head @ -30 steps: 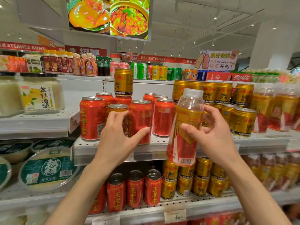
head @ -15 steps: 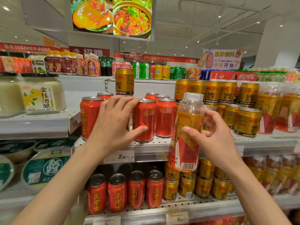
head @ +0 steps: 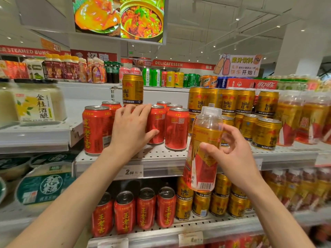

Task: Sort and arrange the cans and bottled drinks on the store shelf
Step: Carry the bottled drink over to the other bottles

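Note:
My left hand reaches among the red cans on the middle shelf. Its fingers lie over the top of a can that the hand hides, and the thumb presses beside a red can. A gold can stands stacked on the red cans just behind my fingers. My right hand holds a bottle in front of the shelf edge. The bottle is upright, with a clear cap, amber drink and a gold and red label.
Gold cans fill the shelf to the right, with bottled drinks beyond them. Below are more red cans and gold cans. Large jars and green tubs sit at the left.
My left hand has moved up and deeper into the red cans; the gold-topped can it gripped is now hidden behind it. My right hand keeps the bottle in about the same place.

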Motion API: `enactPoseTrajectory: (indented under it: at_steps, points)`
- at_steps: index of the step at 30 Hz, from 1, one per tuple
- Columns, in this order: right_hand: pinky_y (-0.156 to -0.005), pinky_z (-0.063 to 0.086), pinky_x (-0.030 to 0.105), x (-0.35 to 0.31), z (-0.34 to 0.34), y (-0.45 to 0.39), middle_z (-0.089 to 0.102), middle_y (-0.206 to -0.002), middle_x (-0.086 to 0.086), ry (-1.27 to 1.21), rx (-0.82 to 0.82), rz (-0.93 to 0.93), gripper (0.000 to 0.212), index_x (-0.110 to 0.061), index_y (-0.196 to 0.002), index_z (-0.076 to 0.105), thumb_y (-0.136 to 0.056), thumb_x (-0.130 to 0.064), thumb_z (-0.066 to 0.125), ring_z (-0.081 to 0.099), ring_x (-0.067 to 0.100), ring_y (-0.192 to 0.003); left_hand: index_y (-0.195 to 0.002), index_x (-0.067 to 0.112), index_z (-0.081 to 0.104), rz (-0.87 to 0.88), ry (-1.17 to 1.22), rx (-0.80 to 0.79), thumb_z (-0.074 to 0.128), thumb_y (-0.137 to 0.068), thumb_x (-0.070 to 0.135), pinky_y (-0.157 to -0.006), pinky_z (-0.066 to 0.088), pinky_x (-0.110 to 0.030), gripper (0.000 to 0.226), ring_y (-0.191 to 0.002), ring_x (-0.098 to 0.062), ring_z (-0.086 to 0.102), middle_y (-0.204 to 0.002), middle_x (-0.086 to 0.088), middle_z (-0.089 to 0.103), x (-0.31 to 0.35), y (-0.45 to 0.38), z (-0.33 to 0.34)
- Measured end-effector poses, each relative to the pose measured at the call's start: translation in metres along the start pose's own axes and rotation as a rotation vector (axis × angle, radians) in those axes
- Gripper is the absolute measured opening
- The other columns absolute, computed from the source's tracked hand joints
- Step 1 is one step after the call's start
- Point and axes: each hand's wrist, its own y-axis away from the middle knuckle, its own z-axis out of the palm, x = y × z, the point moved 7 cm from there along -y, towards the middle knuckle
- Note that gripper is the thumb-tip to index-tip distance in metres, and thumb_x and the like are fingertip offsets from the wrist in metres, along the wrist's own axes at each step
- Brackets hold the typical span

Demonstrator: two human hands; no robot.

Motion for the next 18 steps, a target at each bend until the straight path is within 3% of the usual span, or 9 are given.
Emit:
enactPoseTrajectory:
  at_steps: [6,13,16,18]
  points:
    - [-0.068,0.061,0.024,0.008,-0.003,0.001,0.061,-0.132,-0.001,0.004,0.013,0.029,0.073,-0.027,-0.140,0.046,-0.076,-0.035,0.080,0.075,0.004,-0.084,-0.144,0.014,0.050,0.042,0.081,0.035,0.072,-0.084,0.047,-0.109,0.035,-0.046,0.072,-0.127,-0.029,0.050,-0.139,-0.006,0.059,-0.002,0.004,-0.001]
    - [-0.066,0.057,0.016,0.019,-0.004,0.016,0.070,-0.119,-0.009,0.047,0.022,0.050,0.064,-0.023,-0.138,0.054,-0.080,-0.033,0.080,0.074,0.002,-0.083,-0.131,0.010,0.062,0.114,0.494,0.139,0.067,-0.089,0.029,-0.107,0.042,-0.029,0.046,-0.121,-0.019,0.055,-0.127,-0.002,0.064,0.004,0.050,-0.036]
    - [-0.070,0.061,0.026,0.028,-0.003,0.031,0.074,-0.112,-0.008,0.012,0.035,0.093,0.060,-0.024,-0.136,0.056,-0.080,-0.029,0.080,0.077,0.014,-0.081,-0.126,0.014,0.063,0.034,0.667,0.110,0.068,-0.089,0.026,-0.094,0.049,-0.023,0.040,-0.111,-0.013,0.061,-0.118,0.003,0.066,0.005,0.081,-0.045]
    - [-0.071,0.064,0.036,0.034,-0.001,0.044,0.077,-0.101,-0.007,-0.005,0.060,0.106,0.056,-0.027,-0.131,0.059,-0.079,-0.027,0.080,0.075,0.031,-0.080,-0.122,0.018,0.064,-0.049,0.808,0.067,0.068,-0.089,0.026,-0.087,0.049,-0.017,0.034,-0.104,-0.008,0.063,-0.111,0.009,0.067,0.006,0.102,-0.044]
